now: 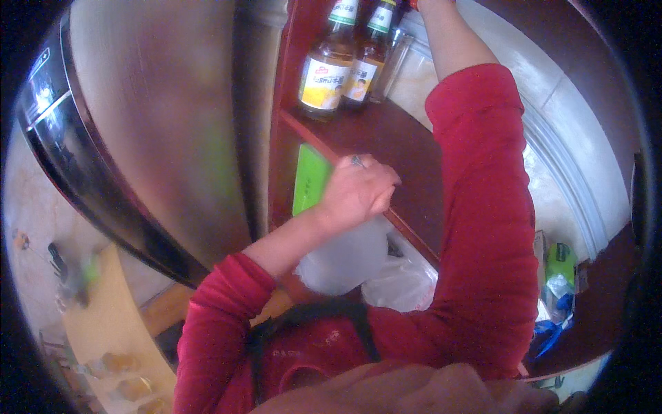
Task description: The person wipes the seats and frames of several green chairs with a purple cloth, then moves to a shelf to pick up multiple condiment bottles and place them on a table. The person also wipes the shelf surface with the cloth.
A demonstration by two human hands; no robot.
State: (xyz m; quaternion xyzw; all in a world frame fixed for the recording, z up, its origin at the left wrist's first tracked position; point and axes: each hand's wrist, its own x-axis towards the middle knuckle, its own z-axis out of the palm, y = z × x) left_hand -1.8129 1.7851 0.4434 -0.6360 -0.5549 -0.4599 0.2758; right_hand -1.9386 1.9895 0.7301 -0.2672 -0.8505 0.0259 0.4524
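My left hand [362,186], a ring on one finger, is curled at the front edge of a dark red wooden shelf [398,137]. Its palm is hidden, so whether it grips the edge or something else cannot be told. Directly below it is a whitish translucent plastic bag [341,259], beside a bright green box [310,178]. My right arm reaches up past the shelf. Only the base of my right hand [437,4] shows at the top border, near a small red thing; its fingers are cut off. Two labelled glass bottles [326,77] [364,77] stand upright on the shelf.
A large appliance door [155,103] with a dark glossy edge rises at left. Clear plastic [401,277] lies below the shelf. At right are a green packet [561,259] and a blue strap [553,334]. Several amber-coloured containers [134,388] stand on a light wooden surface [98,310].
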